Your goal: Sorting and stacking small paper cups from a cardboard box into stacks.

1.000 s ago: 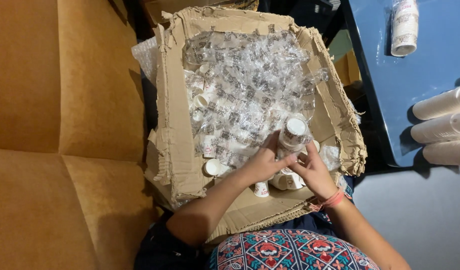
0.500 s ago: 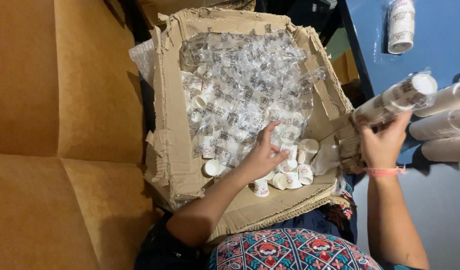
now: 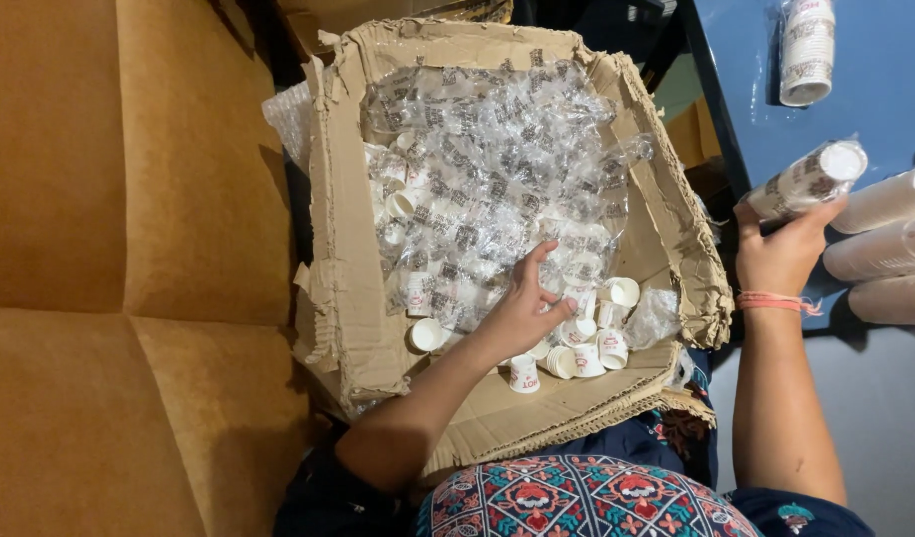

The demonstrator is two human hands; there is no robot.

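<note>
Right hand (image 3: 780, 261) clasps wrapped cup stack (image 3: 808, 179) over blue table's (image 3: 746, 89) left edge | left hand (image 3: 525, 306) spread loose on cups (image 3: 588, 338) near box's (image 3: 343, 288) front edge | stack: light, crushable, slick film (likely) | grip mid-length, gently

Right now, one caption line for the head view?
Left hand among loose paper cups in a torn box; right hand holds a wrapped cup sleeve.
</note>
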